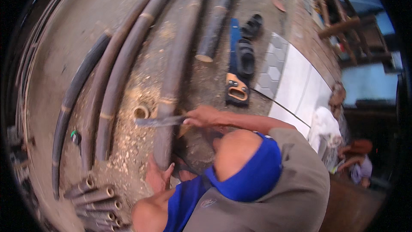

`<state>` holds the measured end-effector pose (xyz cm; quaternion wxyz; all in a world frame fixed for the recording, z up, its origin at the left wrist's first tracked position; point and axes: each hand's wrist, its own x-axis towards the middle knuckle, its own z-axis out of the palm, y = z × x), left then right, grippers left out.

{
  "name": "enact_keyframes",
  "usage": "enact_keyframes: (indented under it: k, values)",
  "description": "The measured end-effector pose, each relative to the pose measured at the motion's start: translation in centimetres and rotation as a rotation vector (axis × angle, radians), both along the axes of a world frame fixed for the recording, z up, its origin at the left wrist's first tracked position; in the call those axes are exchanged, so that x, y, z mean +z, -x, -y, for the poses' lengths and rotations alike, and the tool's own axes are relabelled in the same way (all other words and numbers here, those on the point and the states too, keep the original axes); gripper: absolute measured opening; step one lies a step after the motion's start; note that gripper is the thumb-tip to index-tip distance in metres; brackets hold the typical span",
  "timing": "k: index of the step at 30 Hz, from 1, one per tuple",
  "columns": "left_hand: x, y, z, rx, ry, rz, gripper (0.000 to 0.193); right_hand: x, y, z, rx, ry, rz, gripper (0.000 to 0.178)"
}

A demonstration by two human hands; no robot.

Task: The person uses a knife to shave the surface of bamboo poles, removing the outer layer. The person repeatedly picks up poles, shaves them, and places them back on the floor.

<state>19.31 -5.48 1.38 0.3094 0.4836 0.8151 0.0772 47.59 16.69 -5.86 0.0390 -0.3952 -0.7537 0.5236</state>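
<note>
A long brown bamboo pole [174,81] runs from the far side toward me. My left hand [159,175] is closed round its near end. My right hand [201,116] grips a machete [159,121], its handle mostly hidden in the fingers. The blade, blurred, lies across the pole in this view, just nearer than a pale node; I cannot tell whether it touches. Beside the blade is a short cut bamboo ring [141,111], its open end up. Wood chips [124,152] are scattered around it.
More bamboo poles [128,60] lie at the left; a dark one [212,34] lies right of mine. Cut bamboo pieces [96,195] are stacked near left. A handsaw [237,88] and black sandals [246,56] lie on the right, before pale tiles [296,73]. Another person [358,161] is far right.
</note>
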Motion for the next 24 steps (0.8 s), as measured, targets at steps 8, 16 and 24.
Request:
enact_keyframes:
  k: [8,16,24]
  values:
    - [0.7,1.8,-1.5,0.056,0.154,0.167,0.1,0.8,1.2,-1.3,0.018,-0.145,0.104,0.058]
    - [-0.4,2.8,-1.5,0.097,0.116,0.327,0.104,0.0,0.4,-1.6,-0.146,-0.094,0.09,0.06]
    - [1.2,3.2,-2.4,0.077,0.135,0.354,0.102,-1.4,0.6,-1.9,-0.042,-0.156,0.072,0.056]
